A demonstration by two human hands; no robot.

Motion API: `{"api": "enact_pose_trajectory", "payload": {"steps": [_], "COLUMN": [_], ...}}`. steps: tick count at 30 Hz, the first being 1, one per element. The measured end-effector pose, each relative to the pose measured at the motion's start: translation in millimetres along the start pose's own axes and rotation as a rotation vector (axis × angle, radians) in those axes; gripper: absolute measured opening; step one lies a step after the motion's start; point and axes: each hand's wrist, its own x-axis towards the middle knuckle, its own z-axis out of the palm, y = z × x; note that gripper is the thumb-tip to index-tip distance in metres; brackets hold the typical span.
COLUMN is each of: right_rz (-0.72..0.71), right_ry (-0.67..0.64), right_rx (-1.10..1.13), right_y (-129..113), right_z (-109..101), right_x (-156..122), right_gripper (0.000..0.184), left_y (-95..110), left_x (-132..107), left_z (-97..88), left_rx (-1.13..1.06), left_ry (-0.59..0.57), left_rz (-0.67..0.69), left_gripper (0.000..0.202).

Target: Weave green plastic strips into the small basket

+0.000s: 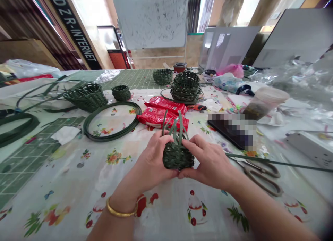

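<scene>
Between my two hands is a small dark green woven basket (178, 157), with loose upright strips (180, 126) standing out of its far rim. My left hand (156, 156) grips its left side, thumb near the rim and fingers partly hidden behind the weave. On the other side, my right hand (208, 159) closes on the basket's right wall and lower edge. A long green strip (281, 161) stretches from beside my right hand to the right edge of the view. Scissors (262, 176) lie under that strip, close to my right wrist.
Red packets (163, 117) lie just beyond the basket. A coil of green strip (113, 138) rests to the left. Several woven baskets (185, 86) stand farther back. A phone (229, 130), a tilted plastic cup (265, 102) and a white device (312, 149) are on the right.
</scene>
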Motion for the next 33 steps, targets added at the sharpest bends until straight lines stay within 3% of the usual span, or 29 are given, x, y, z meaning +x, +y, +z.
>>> {"api": "enact_pose_trajectory", "payload": {"steps": [6,10,13,15,16,20,24,27,30,33], "right_rz": [-0.047,-0.077,-0.084,-0.074,-0.068,-0.086,-0.127,-0.139,0.079,0.415], "right_ry": [0.217,0.314,0.343,0.333,0.321,0.248,0.180,0.145,0.111,0.030], "right_rx": [0.222,0.186,0.070,0.011,-0.013,-0.040,0.090,0.342,0.583,0.787], "right_y": [2.0,6.7,15.0,19.9,21.3,19.3,15.4,18.1,23.8,29.8], "right_z": [18.2,26.6,31.5,37.4,41.3,57.3,59.6,54.5,52.0,53.1], "right_x": [0.7,-0.2,-0.5,-0.2,0.1,0.3,-1.2,-3.0,-3.7,-0.9], "right_gripper": [0.051,0.036,0.030,0.028,0.027,0.026,0.028,0.026,0.014,0.032], "left_y": [-0.8,-2.8,-11.6,-21.7,-27.2,-43.6,-48.6,-52.4,-57.0,-60.1], "left_x": [2.1,5.5,7.9,8.9,9.3,11.3,13.8,12.7,10.4,9.4], "left_z": [2.7,4.6,-3.4,-9.6,-10.7,5.6,29.9,31.3,26.4,25.9], "left_rx": [0.036,0.015,-0.191,-0.430,-0.517,-0.656,-0.709,-0.680,-0.670,-0.686], "left_ry": [0.022,0.138,0.236,0.351,0.374,0.098,0.094,0.094,0.092,0.063], "left_rz": [0.049,0.082,0.127,0.094,0.013,-0.330,-0.303,-0.250,-0.235,-0.266], "left_gripper": [0.067,0.048,0.044,0.058,0.067,0.109,0.116,0.107,0.101,0.100]}}
